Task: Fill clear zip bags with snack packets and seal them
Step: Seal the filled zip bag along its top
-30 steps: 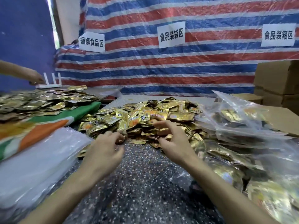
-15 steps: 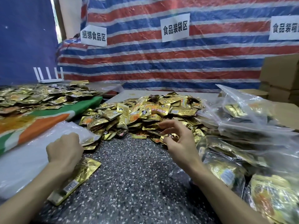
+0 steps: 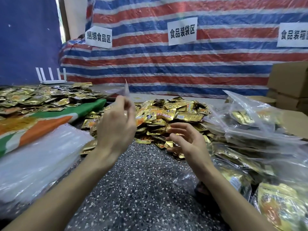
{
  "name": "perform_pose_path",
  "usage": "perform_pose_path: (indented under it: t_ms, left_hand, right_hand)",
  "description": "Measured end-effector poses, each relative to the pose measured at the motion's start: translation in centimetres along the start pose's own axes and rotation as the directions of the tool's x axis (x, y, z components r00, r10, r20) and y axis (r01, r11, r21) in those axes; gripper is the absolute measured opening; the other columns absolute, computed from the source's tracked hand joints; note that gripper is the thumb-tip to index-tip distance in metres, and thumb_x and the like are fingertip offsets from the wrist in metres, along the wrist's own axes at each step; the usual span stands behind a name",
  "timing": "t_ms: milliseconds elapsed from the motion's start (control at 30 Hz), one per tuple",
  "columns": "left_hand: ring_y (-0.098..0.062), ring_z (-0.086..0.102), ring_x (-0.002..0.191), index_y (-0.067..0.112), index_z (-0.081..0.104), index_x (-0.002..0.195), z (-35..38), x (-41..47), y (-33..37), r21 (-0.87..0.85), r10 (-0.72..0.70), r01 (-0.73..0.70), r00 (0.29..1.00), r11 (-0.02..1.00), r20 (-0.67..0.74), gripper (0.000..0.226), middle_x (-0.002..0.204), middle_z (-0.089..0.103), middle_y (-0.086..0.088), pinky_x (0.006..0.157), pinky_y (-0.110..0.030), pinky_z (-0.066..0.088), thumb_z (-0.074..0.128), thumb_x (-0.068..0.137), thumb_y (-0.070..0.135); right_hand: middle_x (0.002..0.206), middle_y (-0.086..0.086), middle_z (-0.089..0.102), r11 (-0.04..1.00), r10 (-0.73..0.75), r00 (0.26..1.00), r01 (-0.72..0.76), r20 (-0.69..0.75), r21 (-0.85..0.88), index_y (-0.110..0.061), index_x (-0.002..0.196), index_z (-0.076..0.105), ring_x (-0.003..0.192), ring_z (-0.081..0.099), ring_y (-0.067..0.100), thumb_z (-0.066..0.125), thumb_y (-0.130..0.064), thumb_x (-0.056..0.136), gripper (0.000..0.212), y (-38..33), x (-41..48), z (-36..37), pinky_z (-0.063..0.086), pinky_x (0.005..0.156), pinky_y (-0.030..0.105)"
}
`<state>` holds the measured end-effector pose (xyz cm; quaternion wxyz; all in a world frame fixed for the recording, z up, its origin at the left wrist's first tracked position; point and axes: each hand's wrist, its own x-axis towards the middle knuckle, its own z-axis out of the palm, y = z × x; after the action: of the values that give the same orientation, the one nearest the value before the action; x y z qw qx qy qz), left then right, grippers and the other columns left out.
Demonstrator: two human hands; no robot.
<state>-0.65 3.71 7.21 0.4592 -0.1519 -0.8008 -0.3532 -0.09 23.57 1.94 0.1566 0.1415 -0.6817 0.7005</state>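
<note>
Your left hand (image 3: 116, 129) is raised above the desk (image 3: 141, 189), back toward you, with its fingertips pinched together on a thin clear zip bag (image 3: 127, 90). The bag sticks up past your fingers, and it is blurred. Your right hand (image 3: 188, 144) hovers just beside the left one, lower down. Its fingers are spread and loosely curled, and it holds nothing. It sits over the near edge of the heap of gold snack packets (image 3: 175, 114), which lies just beyond both hands. Filled bags (image 3: 250, 129) are piled to the right of your right hand. A stack of empty clear bags (image 3: 38, 157) lies left of your left forearm, and a second spread of packets (image 3: 41, 97) lies farther off beyond it.
</note>
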Motion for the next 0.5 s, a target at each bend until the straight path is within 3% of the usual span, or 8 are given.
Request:
perform_pose_path:
  t_ms: [67, 167, 233, 333, 367, 433, 500]
  left_hand:
    - [-0.014, 0.063, 0.058, 0.016, 0.052, 0.092, 0.8, 0.4, 2.0, -0.193, -0.007, 0.005, 1.000, 0.981, -0.011, 0.011, 0.079, 0.064, -0.003, 0.048, -0.031, 0.053, 0.054, 0.101, 0.010]
    - [-0.026, 0.069, 0.071, 0.020, 0.053, 0.089, 2.2, 0.9, 4.1, -0.412, -0.114, 0.113, 0.993, 0.904, 0.021, 0.015, 0.090, 0.066, -0.004, 0.053, -0.040, 0.057, 0.052, 0.101, 0.012]
    - [-0.026, 0.071, 0.075, 0.023, 0.053, 0.087, 3.2, 1.4, 4.7, -0.511, -0.207, 0.219, 0.975, 0.831, 0.082, 0.018, 0.094, 0.067, -0.006, 0.057, -0.038, 0.058, 0.053, 0.101, 0.013]
    - [-0.013, 0.069, 0.074, 0.018, 0.057, 0.089, 4.6, 1.8, 5.0, -0.581, -0.323, 0.350, 0.934, 0.735, 0.153, 0.012, 0.094, 0.068, -0.008, 0.055, -0.018, 0.053, 0.055, 0.100, 0.014]
    - [-0.012, 0.069, 0.074, 0.017, 0.059, 0.090, 5.0, 1.8, 4.8, -0.601, -0.355, 0.386, 0.918, 0.700, 0.176, 0.010, 0.093, 0.069, -0.007, 0.056, -0.017, 0.052, 0.056, 0.099, 0.015]
    - [-0.017, 0.071, 0.080, 0.014, 0.060, 0.092, 5.7, 1.6, 4.2, -0.640, -0.393, 0.453, 0.886, 0.621, 0.245, 0.007, 0.093, 0.070, -0.007, 0.063, -0.029, 0.058, 0.058, 0.098, 0.017]
    - [-0.029, 0.071, 0.090, 0.012, 0.062, 0.093, 6.2, 0.8, 3.4, -0.660, -0.371, 0.479, 0.876, 0.579, 0.310, 0.007, 0.098, 0.071, -0.010, 0.076, -0.045, 0.060, 0.060, 0.097, 0.017]
  right_hand:
    - [0.113, 0.004, 0.071, 0.999, 0.001, 1.000, -0.002, 0.024, 0.033, -0.017, 0.115, 0.066, 0.104, 0.069, 0.029, 0.070, -0.022, 0.086, 0.030, -0.3, 0.0, -0.2, 0.062, 0.077, 0.047]
    - [0.121, -0.004, 0.069, 0.998, -0.064, 0.989, 0.067, 0.133, -0.018, -0.025, 0.124, 0.062, 0.113, 0.066, 0.019, 0.076, -0.038, 0.073, 0.055, -0.5, 0.1, -1.0, 0.059, 0.090, 0.045]
    - [0.130, -0.013, 0.063, 0.980, -0.129, 0.963, 0.160, 0.235, -0.120, -0.038, 0.132, 0.055, 0.121, 0.060, 0.012, 0.081, -0.046, 0.065, 0.072, -0.6, -0.1, -1.5, 0.056, 0.094, 0.040]
    - [0.144, -0.018, 0.047, 0.907, -0.171, 0.932, 0.276, 0.321, -0.319, -0.052, 0.142, 0.038, 0.129, 0.050, 0.005, 0.089, -0.051, 0.059, 0.098, -0.3, 0.0, -1.9, 0.053, 0.095, 0.033]
    - [0.147, -0.018, 0.042, 0.892, -0.169, 0.928, 0.287, 0.331, -0.350, -0.053, 0.143, 0.033, 0.130, 0.048, 0.003, 0.090, -0.051, 0.059, 0.102, -0.2, 0.0, -1.8, 0.053, 0.095, 0.030]
    - [0.147, -0.017, 0.042, 0.903, -0.150, 0.933, 0.264, 0.328, -0.338, -0.052, 0.144, 0.032, 0.129, 0.048, 0.001, 0.088, -0.053, 0.060, 0.100, -0.1, -0.1, -1.8, 0.054, 0.094, 0.030]
    - [0.139, -0.018, 0.053, 0.955, -0.111, 0.947, 0.185, 0.301, -0.230, -0.047, 0.136, 0.046, 0.126, 0.054, 0.003, 0.080, -0.057, 0.065, 0.079, -0.3, -0.1, -1.8, 0.054, 0.093, 0.033]
